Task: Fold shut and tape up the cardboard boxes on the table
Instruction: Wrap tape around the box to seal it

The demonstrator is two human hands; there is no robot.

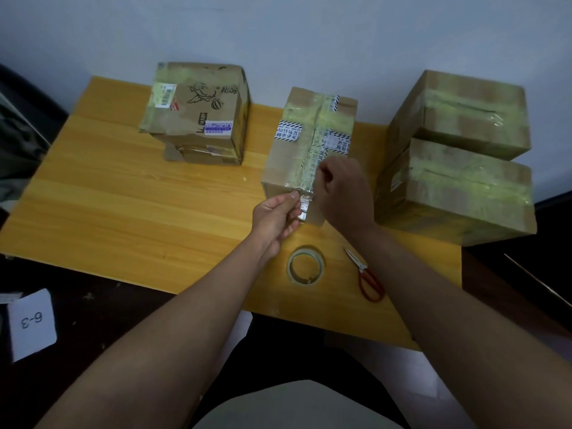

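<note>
Middle box stands at the desk centre, seam running 12 to 6 — left hand fingers pinch the tape end at its near edge, right hand curled just at 3 o'clock, grip hidden

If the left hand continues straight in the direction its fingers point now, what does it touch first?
Most likely the near face of the middle box. The left hand already pinches the tape strip there, fingers pointing toward the box; depth is unclear.

Perhaps a packing room: taped boxes, table.
</note>
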